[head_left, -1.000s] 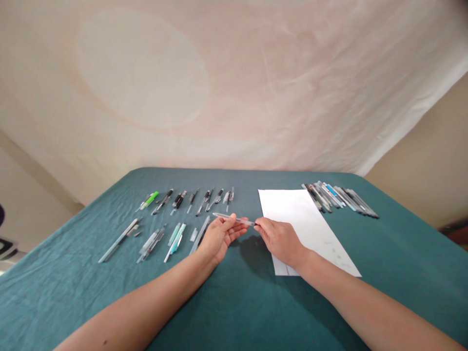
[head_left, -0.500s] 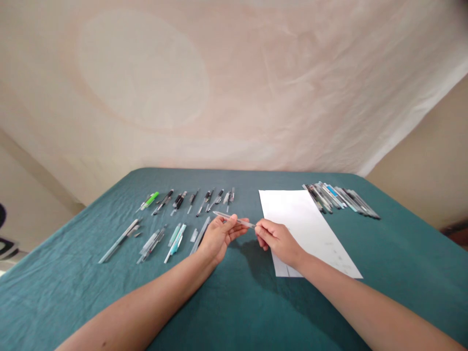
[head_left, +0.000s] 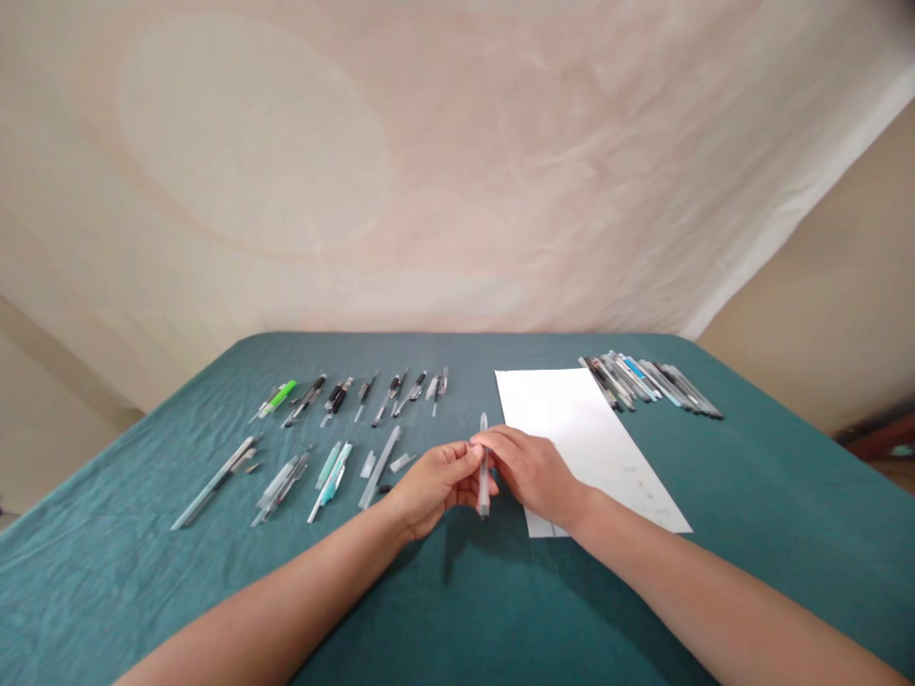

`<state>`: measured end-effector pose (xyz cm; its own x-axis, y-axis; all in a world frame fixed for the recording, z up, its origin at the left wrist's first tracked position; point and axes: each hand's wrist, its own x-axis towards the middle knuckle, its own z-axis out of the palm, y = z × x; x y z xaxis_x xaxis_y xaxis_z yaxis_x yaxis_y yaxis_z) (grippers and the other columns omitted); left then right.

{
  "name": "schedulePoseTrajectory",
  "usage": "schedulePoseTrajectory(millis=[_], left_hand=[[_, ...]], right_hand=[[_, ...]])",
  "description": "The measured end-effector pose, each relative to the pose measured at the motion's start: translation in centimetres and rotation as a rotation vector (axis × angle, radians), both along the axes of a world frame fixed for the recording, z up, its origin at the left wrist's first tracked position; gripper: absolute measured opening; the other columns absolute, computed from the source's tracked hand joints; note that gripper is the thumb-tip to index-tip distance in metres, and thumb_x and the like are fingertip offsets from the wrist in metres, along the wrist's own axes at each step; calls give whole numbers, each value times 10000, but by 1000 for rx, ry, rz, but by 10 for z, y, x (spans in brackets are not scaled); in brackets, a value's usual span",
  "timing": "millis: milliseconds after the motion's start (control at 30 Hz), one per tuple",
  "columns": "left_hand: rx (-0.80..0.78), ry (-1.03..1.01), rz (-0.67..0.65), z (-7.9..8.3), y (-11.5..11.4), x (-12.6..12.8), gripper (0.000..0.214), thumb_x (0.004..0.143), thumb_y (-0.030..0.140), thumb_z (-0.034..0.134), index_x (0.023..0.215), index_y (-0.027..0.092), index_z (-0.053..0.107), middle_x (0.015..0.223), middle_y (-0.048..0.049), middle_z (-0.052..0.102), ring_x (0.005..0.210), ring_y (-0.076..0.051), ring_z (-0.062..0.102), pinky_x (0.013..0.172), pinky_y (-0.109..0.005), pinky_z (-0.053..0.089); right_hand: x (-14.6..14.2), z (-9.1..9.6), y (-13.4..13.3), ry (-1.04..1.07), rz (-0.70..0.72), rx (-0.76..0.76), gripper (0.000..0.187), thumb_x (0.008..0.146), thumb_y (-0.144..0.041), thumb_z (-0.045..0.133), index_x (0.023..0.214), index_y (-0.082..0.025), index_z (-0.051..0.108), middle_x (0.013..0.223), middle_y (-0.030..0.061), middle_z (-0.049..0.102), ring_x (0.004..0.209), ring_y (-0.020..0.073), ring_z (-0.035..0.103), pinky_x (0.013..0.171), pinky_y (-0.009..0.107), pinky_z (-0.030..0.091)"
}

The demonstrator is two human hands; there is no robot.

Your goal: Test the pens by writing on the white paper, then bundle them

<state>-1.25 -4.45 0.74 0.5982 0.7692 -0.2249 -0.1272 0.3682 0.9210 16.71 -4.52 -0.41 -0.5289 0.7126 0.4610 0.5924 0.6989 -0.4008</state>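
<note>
A clear pen point(head_left: 484, 476) stands nearly upright between my two hands above the teal tablecloth point(head_left: 457, 591). My left hand point(head_left: 433, 486) pinches its middle from the left, and my right hand point(head_left: 533, 469) closes on it from the right. A white sheet of paper point(head_left: 579, 433) lies just right of my right hand. Rows of pens and pen parts point(head_left: 335, 429) lie to the left of my left hand.
A second bunch of pens point(head_left: 647, 381) lies at the far right of the table, beyond the paper. A pale cloth point(head_left: 429, 162) hangs behind the table. The table's near edge is out of view.
The pen has turned from lying sideways between my hands to standing nearly upright. Both hands have drawn together and come a little nearer to me. A small clear piece now lies by the left rows.
</note>
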Motion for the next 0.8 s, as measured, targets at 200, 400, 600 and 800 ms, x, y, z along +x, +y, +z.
schedulePoseTrajectory(millis=[200, 400, 600, 800], left_hand=[[972, 518, -120, 5, -11, -1, 393, 893, 490, 429, 1076, 187, 600, 1080, -101, 636, 1056, -239, 542, 917, -374, 404], [1424, 747, -487, 6, -23, 2, 620, 856, 609, 375, 1377, 272, 369, 1433, -80, 384, 1341, -296, 253, 1049, -465, 235], [1429, 796, -542, 4, -22, 2, 642, 859, 630, 329, 1407, 296, 315, 1460, -74, 341, 1355, -307, 230, 1061, -499, 192], [1452, 807, -543, 5, -20, 2, 642, 860, 621, 346, 1409, 290, 318, 1454, -82, 350, 1338, -312, 271, 1063, -479, 206]], right_hand=[[18, 31, 8, 137, -227, -7, 194, 917, -318, 431, 902, -196, 582, 837, 33, 623, 763, 145, 579, 696, 250, 419], [65, 47, 21, 460, -385, -269, 245, 888, -392, 444, 877, -190, 581, 590, -27, 510, 537, 112, 475, 524, 233, 373], [99, 6, 22, 617, -341, -677, 193, 790, -341, 557, 901, -184, 569, 661, -10, 577, 524, 100, 485, 446, 210, 332], [111, -27, 19, 740, -364, -717, 184, 777, -365, 573, 827, -189, 560, 592, -28, 539, 478, 87, 429, 420, 201, 287]])
